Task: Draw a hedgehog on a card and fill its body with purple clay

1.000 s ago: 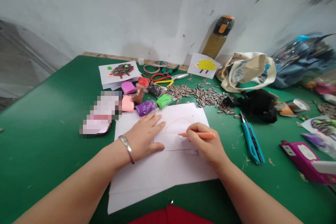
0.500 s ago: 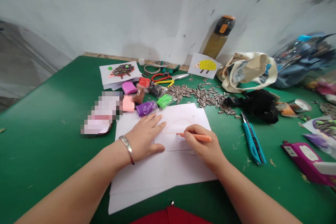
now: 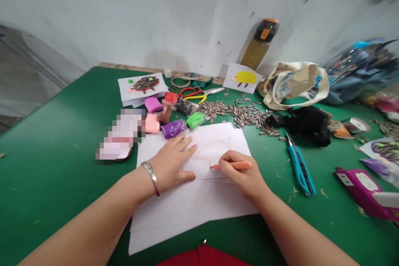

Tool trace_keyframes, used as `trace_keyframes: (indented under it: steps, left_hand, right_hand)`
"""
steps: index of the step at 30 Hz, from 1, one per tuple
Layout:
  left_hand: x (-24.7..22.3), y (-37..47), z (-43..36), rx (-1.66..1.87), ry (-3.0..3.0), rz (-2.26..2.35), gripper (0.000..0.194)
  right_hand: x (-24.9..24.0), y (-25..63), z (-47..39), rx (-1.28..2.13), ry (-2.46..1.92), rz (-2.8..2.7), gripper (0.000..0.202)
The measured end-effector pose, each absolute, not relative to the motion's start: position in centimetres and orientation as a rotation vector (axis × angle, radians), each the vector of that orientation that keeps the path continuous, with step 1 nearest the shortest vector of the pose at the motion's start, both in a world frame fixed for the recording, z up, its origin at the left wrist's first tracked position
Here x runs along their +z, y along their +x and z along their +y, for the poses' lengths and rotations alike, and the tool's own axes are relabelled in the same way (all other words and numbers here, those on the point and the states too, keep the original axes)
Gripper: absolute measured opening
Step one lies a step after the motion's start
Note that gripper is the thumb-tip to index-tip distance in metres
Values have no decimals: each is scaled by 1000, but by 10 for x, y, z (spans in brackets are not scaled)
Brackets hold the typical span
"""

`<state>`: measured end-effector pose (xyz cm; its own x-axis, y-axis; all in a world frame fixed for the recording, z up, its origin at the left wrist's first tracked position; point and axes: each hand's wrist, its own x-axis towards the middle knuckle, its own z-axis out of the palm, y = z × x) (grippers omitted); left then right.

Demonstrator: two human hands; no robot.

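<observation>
My right hand point(image 3: 241, 172) grips an orange marker point(image 3: 238, 165), its tip touching a small white sheet of paper point(image 3: 199, 170). On that sheet is a thin orange outline shaped like a dome point(image 3: 213, 144), with a short line running down below its base. My left hand point(image 3: 174, 160) lies flat with fingers spread, pressing on the paper's left side; a silver bracelet circles the wrist. Larger white sheets point(image 3: 168, 216) lie underneath. Packets of coloured clay, among them a purple one point(image 3: 173, 129) and a green one point(image 3: 195, 120), sit just beyond my left fingertips.
Sunflower seeds point(image 3: 249, 114) are scattered behind the paper, near scissors point(image 3: 212, 91) and a yellow hedgehog picture point(image 3: 245, 78). A teal utility knife point(image 3: 299, 168) with its blade out lies to the right. A phone point(image 3: 121, 135), bottle point(image 3: 260, 45) and cloth bag point(image 3: 293, 85) surround the work.
The marker tip has moved slightly down from the dome's base, leaving a short orange line beneath it. My left hand has stayed in place.
</observation>
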<state>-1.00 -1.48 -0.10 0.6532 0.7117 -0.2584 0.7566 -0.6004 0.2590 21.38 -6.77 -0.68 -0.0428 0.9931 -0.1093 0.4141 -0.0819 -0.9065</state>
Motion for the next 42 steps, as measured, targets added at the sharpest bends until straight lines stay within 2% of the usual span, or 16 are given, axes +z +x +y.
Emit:
trace_keyframes:
  steps: [6,26,33,42]
  left_hand:
    - [-1,-10,-15,-193,2510,1164,73]
    - [-2,-11,-14,-156,2511,1149,73]
    - [3,-8,-15,-239,2484,1190,75]
    - [3,-8,-14,-264,2499,1184,75]
  right_hand:
    - [-3,230,-59,988,-1584,-1281,20]
    - [-1,230,-59,951,-1678,-1388,18]
    - [-5,229,-59,897,-1697,-1484,17]
    - [-2,228,-59,1014,-1688,-1445,17]
